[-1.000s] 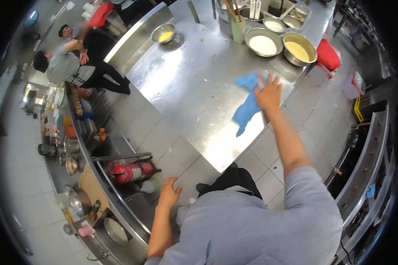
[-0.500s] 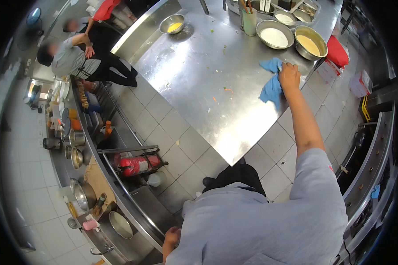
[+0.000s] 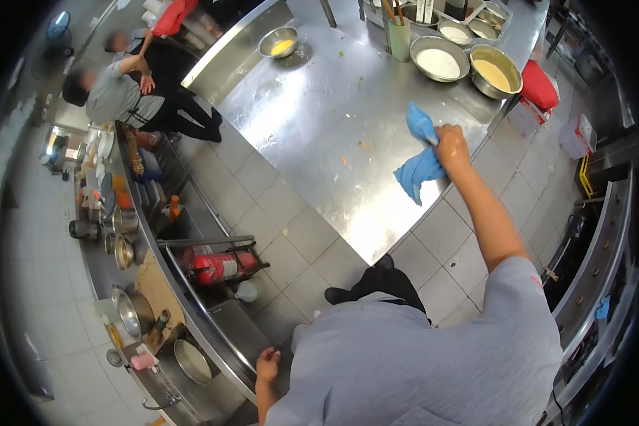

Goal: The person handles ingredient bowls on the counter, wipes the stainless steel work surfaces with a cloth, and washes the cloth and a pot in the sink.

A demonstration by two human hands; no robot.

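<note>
A blue cloth (image 3: 420, 175) is gripped in my right hand (image 3: 451, 148), its two ends spread over the right part of the steel table (image 3: 298, 128). Small orange and green scraps lie on the metal to the left of the cloth. Beyond my right hand sit a bowl of white stuff (image 3: 438, 64) and a bowl of yellowish batter (image 3: 495, 72). My left hand (image 3: 268, 364) hangs low beside the counter edge at the bottom, its fingers curled; whether anything is between them is too small to tell.
A bowl with yellow contents (image 3: 280, 44) is at the table's far left. Two people (image 3: 121, 92) stand beyond the left side. A counter with pots (image 3: 134, 314) runs along the left, with a red fire extinguisher (image 3: 224, 266) below. A red bag (image 3: 539, 86) lies at right.
My right hand has moved slightly left and toward me with the blue cloth, which has changed shape. My left hand has risen a little and shows more.
</note>
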